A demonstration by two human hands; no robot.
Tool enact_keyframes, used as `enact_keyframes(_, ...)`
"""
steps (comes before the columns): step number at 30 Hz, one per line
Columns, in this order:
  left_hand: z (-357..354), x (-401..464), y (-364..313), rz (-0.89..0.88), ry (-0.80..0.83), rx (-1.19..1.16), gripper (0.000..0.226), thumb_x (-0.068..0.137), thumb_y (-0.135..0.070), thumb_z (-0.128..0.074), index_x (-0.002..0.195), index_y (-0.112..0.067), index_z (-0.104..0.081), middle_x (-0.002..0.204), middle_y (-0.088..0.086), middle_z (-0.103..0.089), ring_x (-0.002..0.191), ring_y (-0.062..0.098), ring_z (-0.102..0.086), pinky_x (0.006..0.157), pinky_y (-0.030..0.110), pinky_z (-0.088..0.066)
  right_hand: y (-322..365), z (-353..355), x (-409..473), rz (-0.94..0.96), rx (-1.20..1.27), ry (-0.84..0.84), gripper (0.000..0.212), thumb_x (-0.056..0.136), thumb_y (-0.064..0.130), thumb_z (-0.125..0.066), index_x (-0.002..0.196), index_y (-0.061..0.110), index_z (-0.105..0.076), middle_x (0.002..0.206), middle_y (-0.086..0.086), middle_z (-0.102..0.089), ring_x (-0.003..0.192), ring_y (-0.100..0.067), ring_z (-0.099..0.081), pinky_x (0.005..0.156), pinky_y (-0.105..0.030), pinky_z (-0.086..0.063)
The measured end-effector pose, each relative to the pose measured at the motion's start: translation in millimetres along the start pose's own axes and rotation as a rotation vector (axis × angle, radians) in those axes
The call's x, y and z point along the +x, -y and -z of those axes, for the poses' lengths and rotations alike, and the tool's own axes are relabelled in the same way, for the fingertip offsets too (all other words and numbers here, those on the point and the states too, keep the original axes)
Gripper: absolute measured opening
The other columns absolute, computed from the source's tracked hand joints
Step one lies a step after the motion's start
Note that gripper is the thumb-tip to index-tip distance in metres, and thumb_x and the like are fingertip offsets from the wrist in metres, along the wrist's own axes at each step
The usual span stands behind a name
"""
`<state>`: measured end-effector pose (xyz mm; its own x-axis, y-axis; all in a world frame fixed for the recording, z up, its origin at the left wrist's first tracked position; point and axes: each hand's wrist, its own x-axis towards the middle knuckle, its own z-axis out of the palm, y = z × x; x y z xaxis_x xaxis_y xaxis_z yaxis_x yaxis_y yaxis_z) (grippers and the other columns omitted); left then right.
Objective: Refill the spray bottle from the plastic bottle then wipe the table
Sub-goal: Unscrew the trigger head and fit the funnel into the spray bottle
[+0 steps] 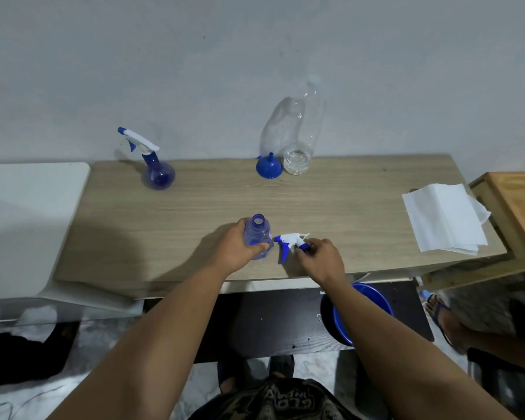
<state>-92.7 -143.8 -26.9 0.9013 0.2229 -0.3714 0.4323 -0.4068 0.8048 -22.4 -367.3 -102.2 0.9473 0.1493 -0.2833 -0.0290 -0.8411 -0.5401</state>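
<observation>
The spray bottle [257, 237] stands near the front edge of the wooden table [346, 207] with its neck open, so the step in hand is the opening-up ahead of the refill. The left hand [240, 250] grips the blue translucent body, fingers and thumb curled round it, holding it upright. Just beside it, the right hand [322, 259] pinches the collar end of the removed trigger sprayer head [291, 242], which lies low over the tabletop; whether it already rests on the wood I cannot tell. The plastic bottle [297, 137] stands at the back by the wall, clear, with only a little water in its base, and a blue funnel [269, 168] sits mouth-down touching its left side. The next move, as I judge it, calls for the right hand to let go of the sprayer head, fetch the funnel and seat it in the open neck, then lift the plastic bottle to pour. A stack of white paper towels [446, 219] waits at the right end for wiping, and a second spray bottle [155, 165] stands at the back left.
</observation>
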Motion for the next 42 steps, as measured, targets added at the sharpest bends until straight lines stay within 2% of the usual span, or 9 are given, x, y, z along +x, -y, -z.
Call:
enact_keyframes(3, -1, 1, -3, -0.017, -0.002, -0.009, 0.044, 0.085, -0.018, -0.080, 0.122, -0.023, -0.057, 0.090, -0.025, -0.058, 0.075, -0.017, -0.058, 0.061, -0.006, -0.036, 7, 6, -3, -0.042, 0.077, -0.098, 0.047, 0.093, 0.047, -0.066, 0.130, 0.020, -0.071, 0.124, -0.011, -0.066, 0.114, -0.033, -0.064, 0.096, -0.046, -0.055)
enact_keyframes(7, 1, 14, -2, -0.023, -0.017, -0.059, 0.043, 0.084, -0.008, -0.079, 0.119, -0.022, -0.057, 0.093, -0.024, -0.061, 0.091, -0.006, -0.063, 0.064, -0.004, -0.039, 37, 23, 23, 0.015, 0.155, -0.174, 0.045, 0.095, 0.045, -0.063, 0.131, 0.019, -0.070, 0.128, -0.006, -0.066, 0.117, -0.031, -0.064, 0.097, -0.049, -0.055)
enact_keyframes(10, 8, 38, 0, -0.019, -0.049, -0.070, 0.050, 0.078, -0.012, -0.083, 0.120, -0.027, -0.059, 0.098, -0.019, -0.068, 0.087, -0.012, -0.065, 0.077, 0.014, -0.047, 80, 44, 60, 0.107, 0.109, -0.102, 0.050, 0.094, 0.044, -0.065, 0.137, 0.019, -0.065, 0.131, -0.007, -0.065, 0.116, -0.031, -0.064, 0.098, -0.045, -0.056)
enact_keyframes(14, 21, 73, 3, -0.014, -0.107, -0.073, 0.055, 0.069, -0.032, -0.084, 0.118, -0.029, -0.060, 0.101, -0.014, -0.071, 0.094, 0.009, -0.068, 0.085, 0.031, -0.052, 143, 60, 115, 0.237, -0.110, 0.041, 0.058, 0.093, 0.039, -0.067, 0.146, 0.016, -0.056, 0.141, -0.015, -0.059, 0.128, -0.035, -0.059, 0.101, -0.042, -0.051)
enact_keyframes(20, 45, 126, 0, -0.008, -0.122, -0.038, 0.055, 0.068, -0.036, -0.083, 0.116, -0.023, -0.060, 0.104, -0.003, -0.072, 0.092, 0.017, -0.068, 0.087, 0.040, -0.056, 204, 44, 183, 0.362, -0.510, 0.170, 0.049, 0.099, 0.025, -0.061, 0.143, 0.009, -0.048, 0.138, -0.016, -0.050, 0.128, -0.038, -0.052, 0.095, -0.046, -0.048)
enact_keyframes(28, 59, 157, 13, -0.041, -0.134, -0.063, 0.062, 0.059, -0.048, -0.079, 0.117, -0.035, -0.060, 0.106, -0.011, -0.072, 0.097, 0.013, -0.069, 0.090, 0.042, -0.057, 214, 8, 233, 0.259, -0.688, 0.263, 0.053, 0.094, 0.017, -0.069, 0.144, 0.010, -0.052, 0.138, -0.016, -0.051, 0.128, -0.037, -0.057, 0.100, -0.041, -0.050)
enact_keyframes(33, 61, 162, 18, -0.044, -0.119, -0.079, 0.061, 0.059, -0.052, -0.080, 0.115, -0.045, -0.057, 0.108, -0.016, -0.071, 0.099, 0.009, -0.068, 0.091, 0.044, -0.057, 212, -1, 246, 0.174, -0.687, 0.294, 0.063, 0.078, 0.028, -0.089, 0.133, 0.015, -0.061, 0.128, -0.012, -0.061, 0.117, -0.033, -0.067, 0.079, -0.038, -0.052)
enact_keyframes(38, 59, 163, 18, -0.045, -0.111, -0.082, 0.061, 0.060, -0.051, -0.080, 0.116, -0.044, -0.057, 0.108, -0.017, -0.070, 0.100, 0.008, -0.067, 0.092, 0.044, -0.057, 208, -1, 246, 0.181, -0.673, 0.268, 0.058, 0.079, 0.023, -0.088, 0.131, 0.013, -0.063, 0.126, -0.010, -0.066, 0.118, -0.033, -0.067, 0.081, -0.037, -0.053)
enact_keyframes(42, 60, 161, 15, -0.042, -0.124, -0.082, 0.064, 0.059, -0.050, -0.078, 0.119, -0.040, -0.058, 0.108, -0.012, -0.072, 0.099, 0.012, -0.068, 0.092, 0.044, -0.056, 213, 15, 237, 0.201, -0.603, 0.295, 0.051, 0.078, 0.028, -0.086, 0.120, 0.012, -0.062, 0.113, -0.007, -0.066, 0.105, -0.029, -0.067, 0.074, -0.034, -0.050)
